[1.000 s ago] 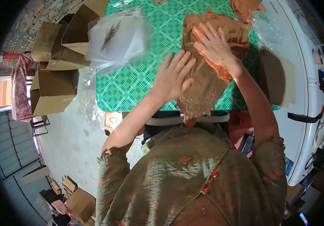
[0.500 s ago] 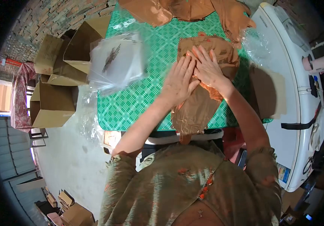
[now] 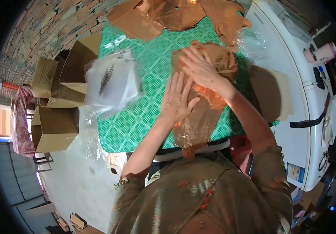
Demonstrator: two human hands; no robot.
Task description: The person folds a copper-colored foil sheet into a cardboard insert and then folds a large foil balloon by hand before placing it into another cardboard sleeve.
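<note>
A thin, shiny brown piece (image 3: 197, 123), crinkled and film-like, lies on the green checked tablecloth (image 3: 152, 74) in front of me. My left hand (image 3: 177, 99) rests flat along its left side, fingers stretched out and thumb apart. Farther up, my right hand (image 3: 202, 70) lies palm down on its upper part, fingers spread and slightly blurred. An orange-bright fold (image 3: 214, 99) shows under the right wrist. The narrow end of the piece hangs toward my waist. What kind of thing it is I cannot make out.
More shiny brown pieces (image 3: 176, 17) lie at the table's far edge. A stack of clear plastic bags (image 3: 115, 84) sits at the left, with cardboard boxes (image 3: 60, 123) beyond. On the right are crumpled clear plastic (image 3: 252, 46), a cardboard sheet (image 3: 271, 93) and a white appliance (image 3: 293, 78).
My hands, close together before, have moved apart: the right slid up and left over the brown piece, the left came a little nearer to me. The camera view has shifted slightly.
</note>
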